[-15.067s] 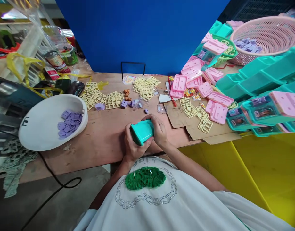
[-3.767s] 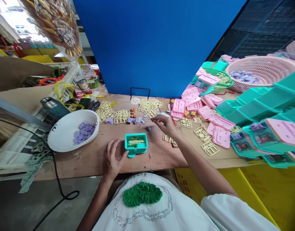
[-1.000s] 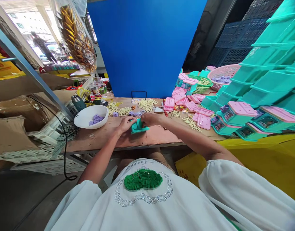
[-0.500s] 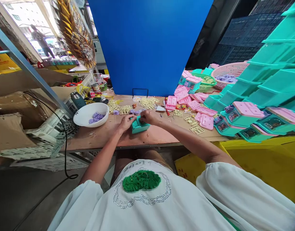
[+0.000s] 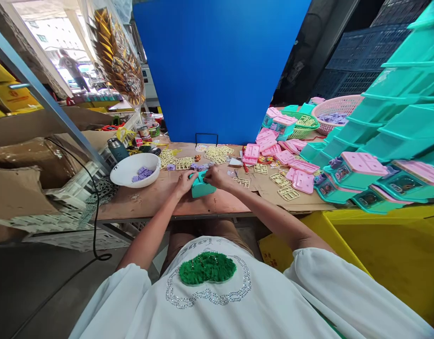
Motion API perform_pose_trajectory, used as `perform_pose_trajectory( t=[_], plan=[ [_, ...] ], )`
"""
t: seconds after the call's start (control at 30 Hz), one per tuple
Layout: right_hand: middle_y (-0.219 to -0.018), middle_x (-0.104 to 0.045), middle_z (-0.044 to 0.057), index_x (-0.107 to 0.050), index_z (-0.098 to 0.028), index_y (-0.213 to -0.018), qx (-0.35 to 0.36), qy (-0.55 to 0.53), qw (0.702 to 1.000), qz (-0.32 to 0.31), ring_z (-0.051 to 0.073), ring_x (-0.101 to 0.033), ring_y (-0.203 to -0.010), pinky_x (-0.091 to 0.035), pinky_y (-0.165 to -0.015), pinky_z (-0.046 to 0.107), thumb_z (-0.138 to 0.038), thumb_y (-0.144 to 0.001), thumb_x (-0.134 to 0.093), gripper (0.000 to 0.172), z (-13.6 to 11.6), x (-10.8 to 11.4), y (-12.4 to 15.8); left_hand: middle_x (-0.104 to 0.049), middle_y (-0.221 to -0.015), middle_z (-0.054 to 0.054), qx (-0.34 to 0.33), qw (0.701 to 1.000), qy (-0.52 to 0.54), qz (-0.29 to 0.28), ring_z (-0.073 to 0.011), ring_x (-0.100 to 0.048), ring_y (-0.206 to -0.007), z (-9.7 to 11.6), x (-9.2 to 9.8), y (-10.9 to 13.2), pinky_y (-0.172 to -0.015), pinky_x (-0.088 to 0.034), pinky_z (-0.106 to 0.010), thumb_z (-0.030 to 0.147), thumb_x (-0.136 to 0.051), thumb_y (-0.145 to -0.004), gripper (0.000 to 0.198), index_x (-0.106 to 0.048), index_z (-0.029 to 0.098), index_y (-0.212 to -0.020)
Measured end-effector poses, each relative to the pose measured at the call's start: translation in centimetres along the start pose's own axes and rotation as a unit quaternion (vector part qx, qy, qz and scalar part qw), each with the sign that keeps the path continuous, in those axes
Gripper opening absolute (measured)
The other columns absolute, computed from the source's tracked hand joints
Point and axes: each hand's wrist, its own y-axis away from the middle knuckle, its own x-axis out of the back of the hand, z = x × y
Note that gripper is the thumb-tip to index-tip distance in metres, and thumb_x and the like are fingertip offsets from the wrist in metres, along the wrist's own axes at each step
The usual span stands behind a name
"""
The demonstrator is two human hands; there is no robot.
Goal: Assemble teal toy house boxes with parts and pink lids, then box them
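Note:
A small teal plastic box stands on the near part of the table between my hands. My left hand is closed on its left side, fingers over the upper edge. At the box's upper right, my right hand is bent down with its fingers curled; whether a small part is pinched in them is hidden. Just behind lie small purple pieces and cream-coloured plastic frames. A white bowl with purple pieces in it stands left of my left hand.
Pink lids and more cream frames lie to the right. Beyond them are finished-looking teal boxes with pink tops, tall stacks of teal boxes and a pink basket. A blue panel rises behind the table. A yellow bin sits below right.
The teal box has turned and tilted, so its opening shows less and its near wall shows more. My right hand has shifted slightly left and down, staying at the box.

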Motion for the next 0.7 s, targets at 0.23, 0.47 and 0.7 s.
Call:
perform_pose_trajectory(
  t=[0.23,0.47,0.7],
  plan=[
    [-0.1,-0.075,0.016,-0.082,-0.011,-0.093,0.016,0.009,1.0,-0.021,0.024,-0.062,-0.098,-0.041,-0.095,0.032,-0.009,-0.094,-0.056,0.026,0.4,1.3,0.2,-0.079,-0.115,-0.013,-0.004,0.997,-0.021,0.071,-0.0244,-0.072,-0.113,-0.2,-0.4,1.3,-0.095,-0.057,-0.035,0.042,-0.055,-0.103,0.032,-0.077,0.018,-0.105],
    [-0.094,-0.077,0.016,-0.083,-0.01,-0.092,-0.012,0.018,0.998,-0.062,0.025,-0.069,-0.097,-0.046,-0.089,0.031,-0.03,-0.098,-0.065,0.027,0.7,1.7,-1.1,-0.074,-0.109,-0.014,0.023,0.978,-0.092,0.187,-0.0259,-0.07,-0.106,-2.3,2.0,7.5,-0.1,-0.057,-0.042,0.051,-0.055,-0.101,0.037,-0.076,0.02,-0.109],
    [-0.104,-0.079,0.02,-0.079,-0.006,-0.11,-0.025,0.013,0.995,-0.1,0.03,-0.072,-0.107,-0.056,-0.093,0.034,-0.023,-0.083,-0.075,0.032,-0.4,2.3,-3.1,-0.071,-0.101,-0.014,0.009,0.973,-0.117,0.197,-0.0315,-0.068,-0.101,-1.9,2.4,8.5,-0.103,-0.054,-0.052,0.06,-0.054,-0.096,0.046,-0.075,0.021,-0.105]
  ],
)
